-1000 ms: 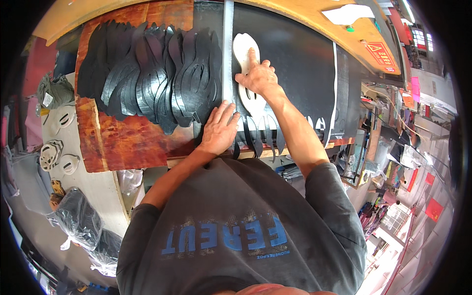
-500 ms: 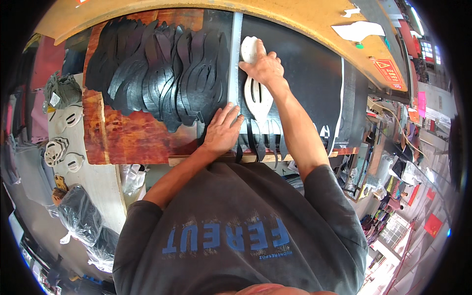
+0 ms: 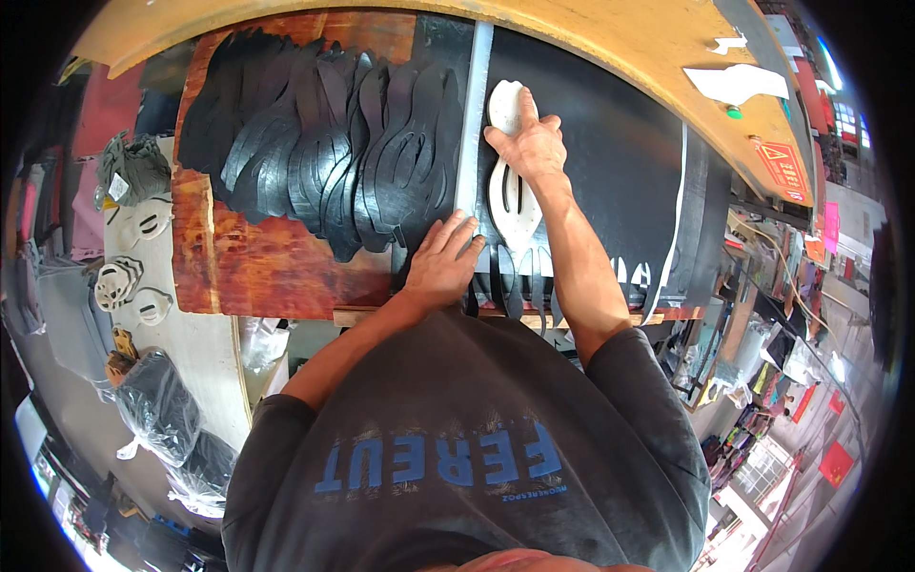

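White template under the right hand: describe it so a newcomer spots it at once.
Find the black sheet, right of the pale bar. On it, beneath the right hand, lies the template. It is long, slotted and white, unlike the black pieces left of the bar.

The clearest sign is a red label (image 3: 780,170) on the right end of the yellow beam (image 3: 620,43). It carries a warning triangle, a row of large pale characters running down the label beside it, and smaller marking by its edge. Well below the beam, the person's dark shirt (image 3: 467,381) bears one word in big, worn blue capitals (image 3: 438,459), upside down in this view. On the collar side of that word, still farther from the beam, runs a much smaller line of blue letters (image 3: 534,494). Below the beam's left end, a grey bundle (image 3: 139,160) has a white tag (image 3: 118,187); any print there is too small to read.
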A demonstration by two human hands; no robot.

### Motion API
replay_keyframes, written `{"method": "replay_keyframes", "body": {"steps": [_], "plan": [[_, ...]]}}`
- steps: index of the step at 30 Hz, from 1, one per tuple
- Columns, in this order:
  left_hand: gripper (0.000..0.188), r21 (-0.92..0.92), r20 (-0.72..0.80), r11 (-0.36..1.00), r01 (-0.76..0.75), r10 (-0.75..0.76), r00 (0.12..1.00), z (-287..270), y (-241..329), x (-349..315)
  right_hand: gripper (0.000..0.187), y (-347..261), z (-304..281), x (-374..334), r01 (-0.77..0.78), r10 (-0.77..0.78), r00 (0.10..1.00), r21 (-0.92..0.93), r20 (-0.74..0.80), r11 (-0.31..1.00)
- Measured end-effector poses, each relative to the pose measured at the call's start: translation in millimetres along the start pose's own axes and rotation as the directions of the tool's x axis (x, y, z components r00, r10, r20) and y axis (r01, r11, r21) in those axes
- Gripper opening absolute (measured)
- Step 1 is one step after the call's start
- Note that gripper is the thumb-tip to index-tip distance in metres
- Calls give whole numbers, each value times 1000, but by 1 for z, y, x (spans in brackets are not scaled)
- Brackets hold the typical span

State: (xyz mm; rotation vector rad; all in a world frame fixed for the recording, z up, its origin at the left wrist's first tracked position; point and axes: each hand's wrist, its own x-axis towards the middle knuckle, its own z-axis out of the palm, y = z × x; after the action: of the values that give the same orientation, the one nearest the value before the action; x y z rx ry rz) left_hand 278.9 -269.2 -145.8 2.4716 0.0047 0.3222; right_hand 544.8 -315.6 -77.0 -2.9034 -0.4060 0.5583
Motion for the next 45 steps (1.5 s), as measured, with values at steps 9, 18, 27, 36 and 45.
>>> {"method": "replay_keyframes", "body": {"steps": [9,18,27,36,45], "plan": [[45,-40,-1,999,-36,36,999,-20,-35,57,82,61,-22,2,147,-58,962,324,-268,934],[46,-53,-44,981,186,-188,981,-24,-74,115,66,188,-47,42,214,153,929,828,-335,518],[28,125,-300,983,134,-91,949,4,-106,195,66,289,-139,173,246,451,574,669,-684,701],[21,110,-323,977,183,-139,936,1,-133,266,31,266,-35,132,325,-134,834,280,-535,903],[18,142,-312,972,185,-134,941,7,-138,272,24,244,-28,135,328,-236,786,63,-571,943]]}}
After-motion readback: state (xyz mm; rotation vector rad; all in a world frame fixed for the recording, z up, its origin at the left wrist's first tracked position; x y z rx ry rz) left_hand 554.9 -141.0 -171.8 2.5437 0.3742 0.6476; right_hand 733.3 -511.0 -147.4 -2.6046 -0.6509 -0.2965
